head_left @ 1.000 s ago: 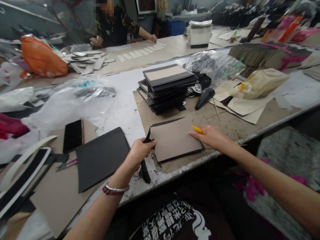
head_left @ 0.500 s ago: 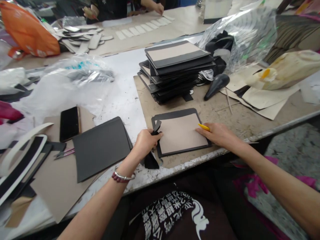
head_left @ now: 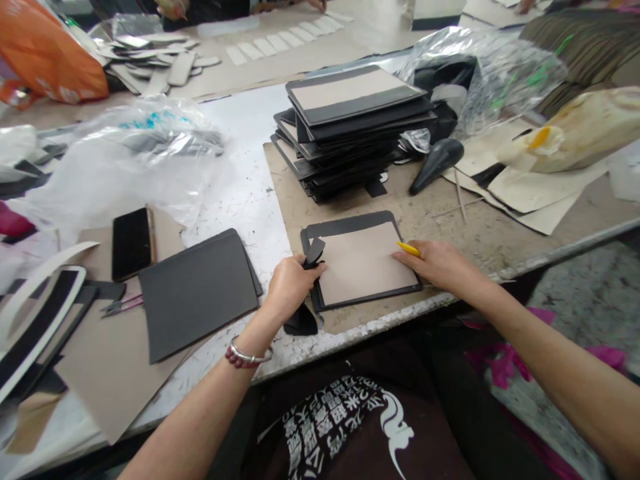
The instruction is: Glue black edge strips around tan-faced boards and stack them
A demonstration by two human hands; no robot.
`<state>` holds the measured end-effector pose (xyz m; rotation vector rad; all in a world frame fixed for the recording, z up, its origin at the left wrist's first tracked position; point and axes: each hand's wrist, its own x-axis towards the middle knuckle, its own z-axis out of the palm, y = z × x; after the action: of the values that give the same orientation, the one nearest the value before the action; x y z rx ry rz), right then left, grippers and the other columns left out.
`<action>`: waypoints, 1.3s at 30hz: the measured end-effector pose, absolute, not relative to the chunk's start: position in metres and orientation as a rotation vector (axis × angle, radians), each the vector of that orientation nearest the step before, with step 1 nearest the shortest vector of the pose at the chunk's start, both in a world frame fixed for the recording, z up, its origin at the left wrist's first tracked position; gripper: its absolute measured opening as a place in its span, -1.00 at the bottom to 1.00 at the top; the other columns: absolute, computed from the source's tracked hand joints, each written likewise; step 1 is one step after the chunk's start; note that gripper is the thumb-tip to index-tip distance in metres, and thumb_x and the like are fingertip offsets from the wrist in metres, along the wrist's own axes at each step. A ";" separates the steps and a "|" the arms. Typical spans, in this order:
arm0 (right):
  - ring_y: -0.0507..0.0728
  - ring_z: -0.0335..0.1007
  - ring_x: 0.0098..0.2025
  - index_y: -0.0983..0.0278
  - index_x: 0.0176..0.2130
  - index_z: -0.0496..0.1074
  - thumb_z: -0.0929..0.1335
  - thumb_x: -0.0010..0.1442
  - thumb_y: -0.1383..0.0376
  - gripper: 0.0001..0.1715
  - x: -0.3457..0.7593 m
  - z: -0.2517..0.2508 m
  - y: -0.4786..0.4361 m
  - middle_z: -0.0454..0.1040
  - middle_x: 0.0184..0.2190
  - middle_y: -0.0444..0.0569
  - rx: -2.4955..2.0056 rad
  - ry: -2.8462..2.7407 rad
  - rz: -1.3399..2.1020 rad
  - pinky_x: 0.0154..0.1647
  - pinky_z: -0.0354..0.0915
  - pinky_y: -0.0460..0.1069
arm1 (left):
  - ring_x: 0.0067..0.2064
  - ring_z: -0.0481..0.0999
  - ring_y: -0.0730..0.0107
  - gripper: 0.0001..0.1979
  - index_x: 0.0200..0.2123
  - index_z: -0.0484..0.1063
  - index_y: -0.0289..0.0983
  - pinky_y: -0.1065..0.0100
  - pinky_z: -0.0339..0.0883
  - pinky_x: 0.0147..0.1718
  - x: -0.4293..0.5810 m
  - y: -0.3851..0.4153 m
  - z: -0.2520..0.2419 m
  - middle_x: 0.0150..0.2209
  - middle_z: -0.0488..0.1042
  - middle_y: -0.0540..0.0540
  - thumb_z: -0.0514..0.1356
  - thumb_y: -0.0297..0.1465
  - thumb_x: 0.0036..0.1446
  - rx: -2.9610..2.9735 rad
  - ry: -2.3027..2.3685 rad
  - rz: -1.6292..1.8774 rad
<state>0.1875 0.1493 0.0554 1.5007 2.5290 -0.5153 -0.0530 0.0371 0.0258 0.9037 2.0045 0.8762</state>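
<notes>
A beige panel with a dark border (head_left: 360, 267) lies flat at the table's front edge, between my two hands. At its left side, my left hand (head_left: 293, 283) is closed around a black strip (head_left: 315, 252), whose upper end sticks up past the fingers; another black piece (head_left: 301, 321) shows below the hand. My right hand (head_left: 437, 263) rests on the panel's right edge, closed around a slim tool with a yellow end (head_left: 409, 249); the rest of that tool is mostly hidden. Dark grey sheets (head_left: 200, 297) lie left of my left hand.
Behind the panel rises a stack of similar panels (head_left: 357, 100), with a black teardrop-shaped object (head_left: 437, 163) to its right. At left are a phone (head_left: 133, 243), small scissors-like pink tool (head_left: 123, 305) and plastic bag (head_left: 135, 160). Other people's hands show across the table.
The view has shifted slightly, so the far side sits higher in the picture. Both hands keep their places on the panel, the strip and yellow-ended tool still in their fingers.
</notes>
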 end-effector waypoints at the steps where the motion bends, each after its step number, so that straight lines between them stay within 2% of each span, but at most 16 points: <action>1: 0.26 0.43 -0.25 0.30 -0.21 0.42 0.10 0.23 -0.01 -0.46 0.187 0.056 0.149 0.51 -0.35 0.13 1.493 2.527 -0.495 -0.28 0.20 0.00 | -0.71 0.19 0.46 -0.77 -0.61 0.34 -0.23 0.36 -0.09 -0.65 -0.053 0.037 0.026 -0.77 0.23 0.04 0.29 -0.26 -0.15 0.914 2.013 0.873; 15: 0.27 0.42 -0.20 0.28 -0.21 0.45 0.11 0.23 0.01 -0.48 0.179 0.077 0.145 0.51 -0.34 0.16 1.428 2.470 -0.353 -0.28 0.22 0.03 | -0.65 0.24 0.39 -0.76 -0.62 0.30 -0.21 0.35 -0.04 -0.59 -0.046 0.037 0.038 -0.73 0.25 0.03 0.26 -0.24 -0.11 1.014 2.142 0.775; 28: 0.25 0.43 -0.20 0.26 -0.17 0.43 0.12 0.24 0.01 -0.50 0.180 0.073 0.143 0.52 -0.31 0.11 1.435 2.468 -0.329 -0.27 0.23 0.02 | -0.63 0.29 0.40 -0.76 -0.51 0.31 -0.23 0.36 0.01 -0.60 -0.050 0.038 0.030 -0.70 0.29 0.03 0.17 -0.18 -0.02 1.063 2.186 0.578; 39: 0.31 0.44 -0.19 0.26 -0.18 0.40 0.13 0.26 0.06 -0.57 0.177 0.072 0.141 0.52 -0.29 0.11 1.445 2.441 -0.330 -0.27 0.23 0.06 | -0.52 0.39 0.35 -0.80 -0.41 0.39 -0.27 0.39 0.08 -0.55 -0.040 0.039 0.048 -0.60 0.39 -0.03 0.17 -0.24 0.05 1.068 2.261 0.475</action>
<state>0.1772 0.1411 0.0725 1.4449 2.4406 -0.3300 -0.0398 0.0386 0.0478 1.0675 2.2612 0.4753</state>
